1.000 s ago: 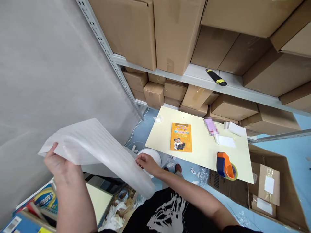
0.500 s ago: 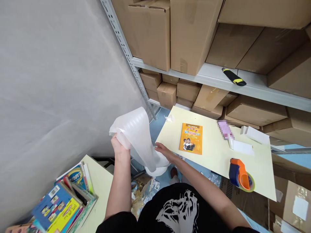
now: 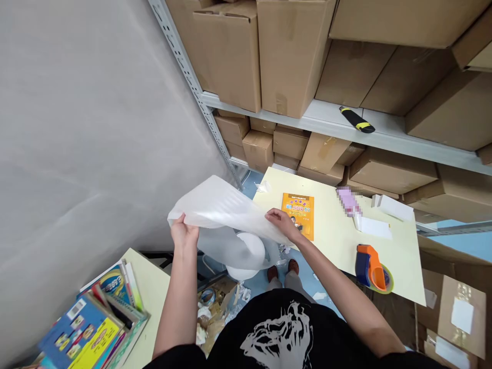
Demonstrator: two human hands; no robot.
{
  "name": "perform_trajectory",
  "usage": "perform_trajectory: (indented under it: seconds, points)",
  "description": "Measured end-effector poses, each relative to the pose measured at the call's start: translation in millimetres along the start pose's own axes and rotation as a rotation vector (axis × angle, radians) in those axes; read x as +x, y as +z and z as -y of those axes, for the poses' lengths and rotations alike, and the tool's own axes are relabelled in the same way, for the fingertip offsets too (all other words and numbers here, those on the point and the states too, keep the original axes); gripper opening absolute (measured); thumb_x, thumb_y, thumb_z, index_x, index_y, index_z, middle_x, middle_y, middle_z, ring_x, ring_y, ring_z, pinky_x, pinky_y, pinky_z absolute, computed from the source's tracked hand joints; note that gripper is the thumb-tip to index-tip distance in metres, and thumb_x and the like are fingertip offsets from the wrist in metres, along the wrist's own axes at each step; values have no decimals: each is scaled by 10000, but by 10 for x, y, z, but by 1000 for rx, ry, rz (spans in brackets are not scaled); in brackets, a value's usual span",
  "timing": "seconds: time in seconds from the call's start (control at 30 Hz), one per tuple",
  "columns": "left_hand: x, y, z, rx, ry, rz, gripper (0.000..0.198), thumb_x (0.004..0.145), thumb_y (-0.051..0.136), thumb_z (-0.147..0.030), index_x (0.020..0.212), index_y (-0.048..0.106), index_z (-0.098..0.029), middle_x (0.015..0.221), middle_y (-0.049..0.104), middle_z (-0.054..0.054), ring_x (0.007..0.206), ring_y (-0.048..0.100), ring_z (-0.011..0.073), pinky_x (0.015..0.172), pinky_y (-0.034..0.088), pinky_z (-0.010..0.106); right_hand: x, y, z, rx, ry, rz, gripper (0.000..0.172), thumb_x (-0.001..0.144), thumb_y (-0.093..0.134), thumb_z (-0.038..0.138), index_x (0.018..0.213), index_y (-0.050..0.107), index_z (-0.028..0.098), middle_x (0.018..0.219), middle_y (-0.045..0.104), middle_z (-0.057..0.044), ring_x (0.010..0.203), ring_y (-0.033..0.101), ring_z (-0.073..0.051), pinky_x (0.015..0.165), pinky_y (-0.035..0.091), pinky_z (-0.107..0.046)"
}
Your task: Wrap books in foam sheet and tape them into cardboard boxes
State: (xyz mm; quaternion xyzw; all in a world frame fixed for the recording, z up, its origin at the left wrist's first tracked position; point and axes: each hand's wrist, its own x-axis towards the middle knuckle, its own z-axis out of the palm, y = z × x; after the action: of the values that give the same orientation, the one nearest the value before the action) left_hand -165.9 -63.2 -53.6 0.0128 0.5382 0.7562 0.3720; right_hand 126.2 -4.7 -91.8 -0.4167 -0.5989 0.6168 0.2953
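Observation:
A thin, translucent white packing foam sheet (image 3: 219,205) stretches between my two hands, its surface faintly ribbed. My left hand (image 3: 184,230) is closed on its left edge, close to the grey wall. At the other end my right hand (image 3: 283,223) pinches the sheet beside the table, partly in front of an orange book (image 3: 303,207) lying there. Below, the sheet hangs in a loop to a white roll (image 3: 246,256) near the floor.
An orange and blue tape dispenser (image 3: 372,269) and white paper slips (image 3: 374,228) lie on the cream table (image 3: 330,215). A black and yellow box cutter (image 3: 356,120) rests on the shelf among cardboard boxes. Books (image 3: 88,328) are stacked at lower left; scraps litter the floor.
My right hand has moved up and to the right with the sheet, which is now spread wide between both hands instead of drooping. The view has shifted slightly.

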Motion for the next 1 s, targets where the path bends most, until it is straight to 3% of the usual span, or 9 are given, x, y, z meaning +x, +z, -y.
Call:
perform_trajectory:
  seconds: [0.27,0.4,0.5,0.6,0.73,0.83,0.87,0.93,1.0]
  points:
    - [-249,-158,331,74,249,-174,526,747,394,-1,1187,401,-289,1249,569,6,1115,578,77,939,451,225,-150,-409,265,-280,-162,-284,204,824,539,383,785,681,242,786,552,-34,777,512,-196,728,388,-320]
    - [-287,-174,339,262,403,-219,493,808,420,-79,1260,320,-248,1359,471,75,1207,508,93,1011,376,214,-135,-513,334,-333,-241,-325,249,855,501,398,784,660,221,802,594,-33,746,544,-177,673,412,-286]
    - [-341,-195,314,577,514,-258,434,827,488,-160,1238,350,-181,1333,482,138,1263,458,153,1046,330,247,-106,-607,395,-348,-262,-341,256,872,478,395,824,643,206,764,626,-18,673,554,-156,635,413,-266]
    - [-391,-236,247,803,377,-226,293,835,495,-173,1122,438,-187,1084,631,106,1088,590,196,906,442,275,-110,-739,486,-374,-276,-386,254,873,477,397,838,640,204,808,649,-30,710,566,-167,661,421,-275]
    - [-529,-195,102,916,169,-40,142,698,652,-116,748,544,-195,578,598,17,698,654,239,618,473,260,-222,-899,612,-551,-409,-380,265,911,428,343,867,657,218,836,636,-44,767,572,-170,692,422,-274]
    - [-797,145,55,1047,325,134,190,646,750,-214,707,570,-216,674,631,30,888,634,258,697,466,256,-347,-891,654,-781,-533,-206,282,931,403,292,940,680,240,837,632,-41,722,572,-141,610,395,-237]
    - [-900,323,70,1088,465,261,230,641,764,-253,801,602,-221,834,664,53,1014,596,267,777,459,273,-384,-862,659,-844,-567,-155,292,933,394,271,954,684,250,833,633,-37,684,562,-127,577,376,-227]
    - [-1068,707,153,1092,619,684,459,640,776,-308,1057,601,-231,1159,620,79,1194,494,266,954,390,304,-440,-792,665,-942,-631,-105,318,929,377,219,957,689,270,811,634,-22,598,522,-96,533,339,-214]
    - [-1151,1024,281,1161,571,1094,548,669,754,-348,1170,552,-254,1184,617,57,1193,500,257,1024,337,333,-476,-742,674,-1007,-689,-108,337,921,372,175,943,690,283,788,636,-6,540,479,-75,523,326,-207]
